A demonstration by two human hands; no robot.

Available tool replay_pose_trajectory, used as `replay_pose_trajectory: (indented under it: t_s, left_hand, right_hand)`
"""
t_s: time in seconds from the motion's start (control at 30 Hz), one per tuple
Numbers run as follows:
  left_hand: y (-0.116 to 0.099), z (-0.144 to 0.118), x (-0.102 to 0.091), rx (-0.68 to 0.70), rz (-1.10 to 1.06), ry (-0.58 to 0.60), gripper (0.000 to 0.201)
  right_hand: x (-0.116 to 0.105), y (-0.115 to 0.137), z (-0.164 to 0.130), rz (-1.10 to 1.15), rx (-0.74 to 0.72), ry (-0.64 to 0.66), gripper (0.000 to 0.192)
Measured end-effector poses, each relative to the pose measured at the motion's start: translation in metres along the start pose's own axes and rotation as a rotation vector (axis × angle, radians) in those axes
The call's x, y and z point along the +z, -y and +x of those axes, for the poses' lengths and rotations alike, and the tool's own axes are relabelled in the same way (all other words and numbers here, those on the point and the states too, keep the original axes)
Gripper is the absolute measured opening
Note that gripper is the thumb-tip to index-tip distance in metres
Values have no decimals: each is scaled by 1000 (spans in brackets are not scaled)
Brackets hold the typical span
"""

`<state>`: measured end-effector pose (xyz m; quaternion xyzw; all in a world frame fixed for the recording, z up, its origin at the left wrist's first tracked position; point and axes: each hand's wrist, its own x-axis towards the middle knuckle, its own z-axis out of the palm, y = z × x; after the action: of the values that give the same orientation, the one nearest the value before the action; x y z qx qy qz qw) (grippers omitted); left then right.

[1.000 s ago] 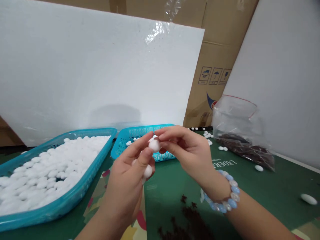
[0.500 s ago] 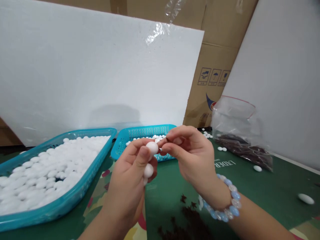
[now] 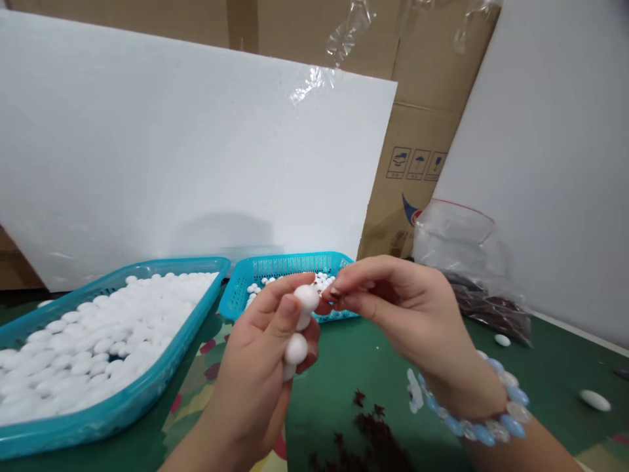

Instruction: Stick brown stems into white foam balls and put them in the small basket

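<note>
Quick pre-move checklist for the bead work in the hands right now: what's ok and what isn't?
1. Top white bead pinched in left hand: ok.
2. Spare bead lower in that hand, held: ok.
3. Right hand fingertips meet the top bead: ok.
4. What the right hand pinches: cannot tell, too small.
5. Small blue basket just behind the hands, unobstructed: ok.
6. Dark bits scattered on the green mat below: not ok.

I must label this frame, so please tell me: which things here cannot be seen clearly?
- Head view: whatever the right hand pinches is hidden by its fingertips.
- Left hand: white beads partly covered by fingers.
- Clear bag: dark contents blurred.
- Large blue tray: cut by left edge.
</note>
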<state>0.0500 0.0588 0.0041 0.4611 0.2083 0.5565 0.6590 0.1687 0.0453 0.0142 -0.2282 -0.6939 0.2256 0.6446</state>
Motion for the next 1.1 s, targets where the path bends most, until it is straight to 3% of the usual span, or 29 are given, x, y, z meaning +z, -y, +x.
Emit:
replay_pose_trajectory:
  t_s: [0.37, 0.7, 1.1]
  left_hand:
    - [-1, 0, 3, -31, -29, 59, 17]
    - [-2, 0, 3, -77, -18, 56, 28]
    - [-1, -1, 1, -105, -4, 64, 28]
  right_hand:
    - [1, 8, -1, -250, -109, 109, 14]
    - [5, 9, -3, -182, -5, 158, 12]
    - [6, 11, -3, -192, 51, 148, 9]
